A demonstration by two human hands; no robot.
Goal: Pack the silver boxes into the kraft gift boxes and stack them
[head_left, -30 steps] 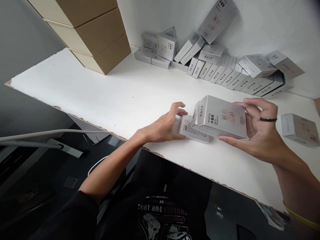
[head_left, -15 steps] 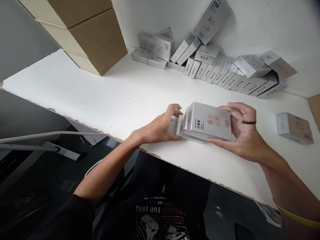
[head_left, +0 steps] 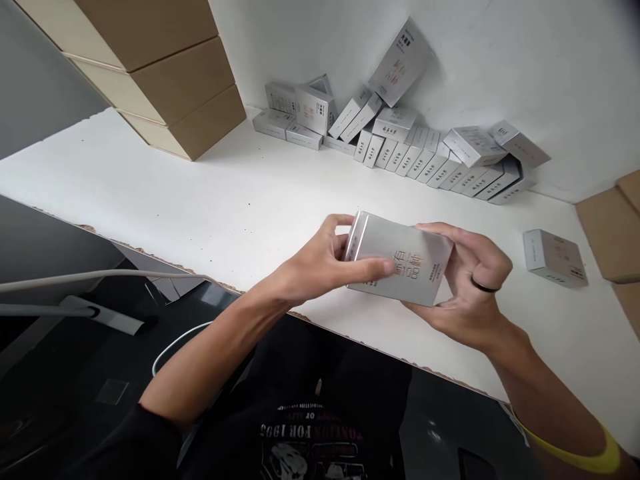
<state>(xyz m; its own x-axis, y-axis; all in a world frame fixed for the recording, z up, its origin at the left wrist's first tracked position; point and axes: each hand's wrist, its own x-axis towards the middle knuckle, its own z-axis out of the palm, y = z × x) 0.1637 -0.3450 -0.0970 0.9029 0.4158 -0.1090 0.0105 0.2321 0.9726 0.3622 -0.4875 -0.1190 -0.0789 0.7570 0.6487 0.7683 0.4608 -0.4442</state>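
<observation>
- Bench (head_left: 250,200): flat white board with a chipped front edge.
- Cardboard cartons (head_left: 165,80): brown, rectangular, stacked at far left.
- Row of boxes (head_left: 430,163): slim and silver, leaning along the wall.
- Silver box (head_left: 400,257): matte, rectangular, held above the bench. Left hand (head_left: 320,267) pinches its left end; right hand (head_left: 465,293) cups its right end.

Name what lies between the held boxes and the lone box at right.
The right hand on the held boxes, then bare table to the lone box; head view.
</observation>
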